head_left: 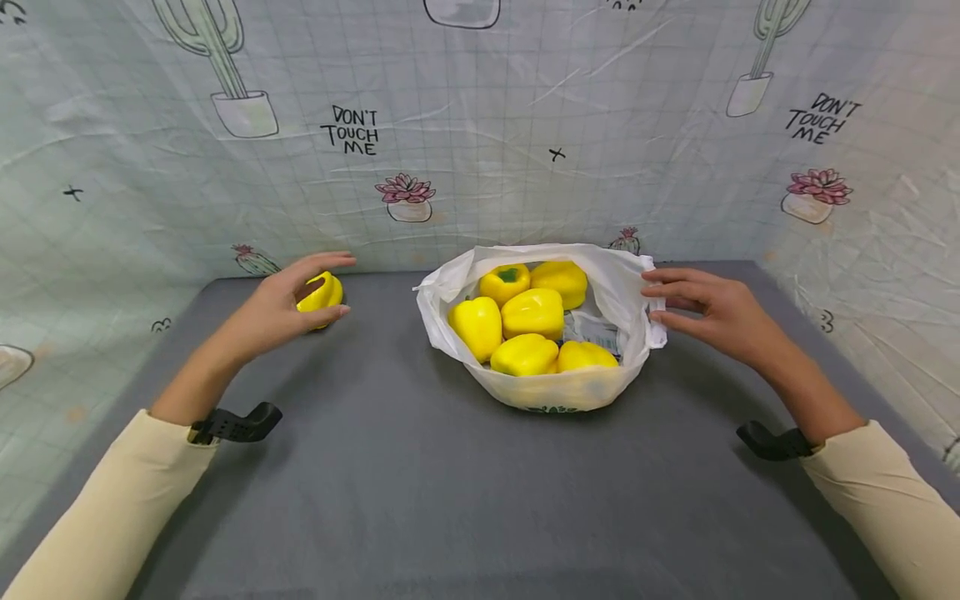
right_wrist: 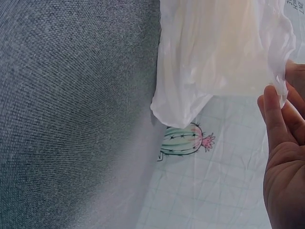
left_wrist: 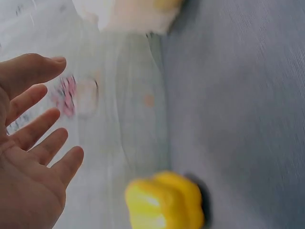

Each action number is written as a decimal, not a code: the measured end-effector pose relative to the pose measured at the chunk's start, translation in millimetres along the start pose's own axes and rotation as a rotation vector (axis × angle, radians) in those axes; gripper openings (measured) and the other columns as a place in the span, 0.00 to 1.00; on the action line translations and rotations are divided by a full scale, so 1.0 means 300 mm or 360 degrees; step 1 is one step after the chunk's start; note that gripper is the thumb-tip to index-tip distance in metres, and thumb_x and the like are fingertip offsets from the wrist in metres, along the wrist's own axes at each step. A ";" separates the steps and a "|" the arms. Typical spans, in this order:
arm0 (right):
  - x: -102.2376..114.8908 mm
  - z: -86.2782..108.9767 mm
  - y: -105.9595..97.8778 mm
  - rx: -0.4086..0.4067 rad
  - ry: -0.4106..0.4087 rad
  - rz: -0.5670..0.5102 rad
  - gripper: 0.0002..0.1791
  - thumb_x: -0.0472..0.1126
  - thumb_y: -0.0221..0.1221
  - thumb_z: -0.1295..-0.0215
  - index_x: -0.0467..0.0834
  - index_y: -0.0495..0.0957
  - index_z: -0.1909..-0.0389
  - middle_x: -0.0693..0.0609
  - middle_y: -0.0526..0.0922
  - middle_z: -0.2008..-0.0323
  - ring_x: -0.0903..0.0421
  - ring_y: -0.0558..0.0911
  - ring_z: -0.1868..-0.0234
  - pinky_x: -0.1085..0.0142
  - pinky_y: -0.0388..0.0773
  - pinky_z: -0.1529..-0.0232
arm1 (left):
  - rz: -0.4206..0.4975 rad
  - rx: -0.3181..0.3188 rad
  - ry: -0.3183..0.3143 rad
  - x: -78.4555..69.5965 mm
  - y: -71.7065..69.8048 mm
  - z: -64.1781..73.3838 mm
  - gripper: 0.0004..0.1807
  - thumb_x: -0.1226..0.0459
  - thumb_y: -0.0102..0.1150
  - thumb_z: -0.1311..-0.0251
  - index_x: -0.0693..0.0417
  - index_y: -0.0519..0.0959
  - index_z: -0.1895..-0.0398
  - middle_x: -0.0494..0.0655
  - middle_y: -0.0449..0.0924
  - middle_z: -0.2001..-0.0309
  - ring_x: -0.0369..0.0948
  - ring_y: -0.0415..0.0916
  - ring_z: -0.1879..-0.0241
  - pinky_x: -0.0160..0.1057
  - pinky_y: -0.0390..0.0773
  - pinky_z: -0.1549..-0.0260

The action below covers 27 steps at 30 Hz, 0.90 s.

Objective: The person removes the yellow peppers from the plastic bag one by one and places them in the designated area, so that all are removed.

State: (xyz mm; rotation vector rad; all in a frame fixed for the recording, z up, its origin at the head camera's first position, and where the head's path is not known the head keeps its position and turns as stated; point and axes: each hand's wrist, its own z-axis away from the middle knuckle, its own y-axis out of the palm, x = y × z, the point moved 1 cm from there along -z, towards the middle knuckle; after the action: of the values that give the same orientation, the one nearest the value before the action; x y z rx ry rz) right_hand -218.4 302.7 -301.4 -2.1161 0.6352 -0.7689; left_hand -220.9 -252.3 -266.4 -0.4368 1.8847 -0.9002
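Note:
A white plastic bag (head_left: 592,392) stands with its mouth spread, holding several yellow bell peppers (head_left: 532,313). My right hand (head_left: 708,312) holds the bag's right rim between thumb and fingers. In the right wrist view, its fingertips (right_wrist: 271,98) lie over the edge of the bag (right_wrist: 214,47). Off to the left, one more yellow bell pepper (head_left: 327,292) rests on the table, partly covered by my left hand (head_left: 288,296). That hand is empty, fingers spread and thumb apart. The left wrist view has the pepper (left_wrist: 164,202) below and apart from the left hand (left_wrist: 35,157).
The bag stands near the back of the dark grey table (head_left: 465,500). Behind and at both sides hangs a pale curtain (head_left: 480,167) printed with cacti and lettering. Inside the bag, a printed label (head_left: 592,332) shows beside the peppers.

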 end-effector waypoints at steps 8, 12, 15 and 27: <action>-0.003 0.001 -0.002 -0.0007 0.0000 -0.0006 0.24 0.29 0.72 0.44 0.41 0.85 0.44 0.47 0.81 0.39 0.80 0.77 0.49 0.87 0.72 0.51 | 0.0013 0.0044 0.0316 -0.141 0.078 -0.030 0.34 0.69 0.69 0.38 0.48 0.71 0.29 0.47 0.66 0.27 0.48 0.61 0.26 0.59 0.62 0.30; -0.003 0.006 -0.007 -0.0008 0.0005 0.0000 0.23 0.29 0.72 0.44 0.41 0.85 0.45 0.46 0.81 0.39 0.79 0.77 0.51 0.87 0.72 0.52 | -0.0003 0.0089 0.0420 -0.209 0.117 -0.054 0.32 0.67 0.69 0.37 0.48 0.72 0.29 0.44 0.66 0.27 0.46 0.61 0.26 0.59 0.65 0.31; -0.002 0.009 -0.010 -0.0003 0.0016 0.0010 0.23 0.30 0.72 0.44 0.41 0.85 0.45 0.47 0.81 0.39 0.79 0.77 0.51 0.87 0.72 0.52 | -0.0038 0.0104 0.0478 -0.251 0.139 -0.073 0.31 0.65 0.69 0.37 0.49 0.73 0.30 0.44 0.68 0.27 0.45 0.62 0.27 0.57 0.67 0.32; -0.010 0.015 -0.018 0.0035 0.0051 0.0044 0.23 0.30 0.72 0.43 0.41 0.85 0.45 0.48 0.81 0.39 0.80 0.75 0.50 0.88 0.70 0.52 | 0.0058 0.0268 0.0657 -0.322 0.209 -0.155 0.28 0.65 0.67 0.34 0.52 0.73 0.31 0.45 0.70 0.30 0.42 0.66 0.30 0.47 0.70 0.33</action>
State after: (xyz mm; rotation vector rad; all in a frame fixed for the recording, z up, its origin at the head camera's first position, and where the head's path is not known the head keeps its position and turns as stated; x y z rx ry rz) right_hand -216.3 310.0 -300.2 -2.0743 0.6689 -0.7924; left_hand -211.5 -130.9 -241.4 -0.1171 2.1542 -1.1821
